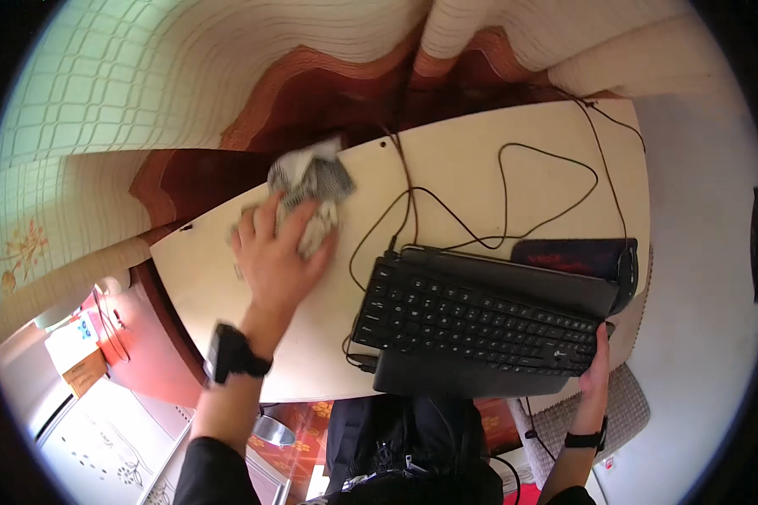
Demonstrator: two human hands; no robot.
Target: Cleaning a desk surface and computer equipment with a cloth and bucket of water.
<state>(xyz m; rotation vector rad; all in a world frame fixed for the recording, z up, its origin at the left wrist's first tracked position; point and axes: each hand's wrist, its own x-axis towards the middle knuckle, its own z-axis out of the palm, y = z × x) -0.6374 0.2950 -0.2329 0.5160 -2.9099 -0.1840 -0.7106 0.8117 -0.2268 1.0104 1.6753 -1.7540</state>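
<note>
My left hand (278, 252) presses a crumpled grey and white cloth (312, 181) onto the desk near its far left edge, fingers bent into the bunched fabric. The cloth is slightly blurred. At the right, my right hand (597, 364) grips the near right corner of a black keyboard (480, 320), thumb on top and fingers hidden beneath. The keyboard lies tilted across a flat black slab, perhaps a closed laptop (463, 377), that shows along its near and far sides. Whether my hidden fingers also hold this slab, I cannot tell.
A cream desk (463, 168) carries loose black cables (550, 146) behind the keyboard. A dark mouse pad (564, 255) lies at the right, partly covered. Curtains (337, 59) hang along the far edge. A grey stool (619, 408) stands at the near right, a white wall beyond.
</note>
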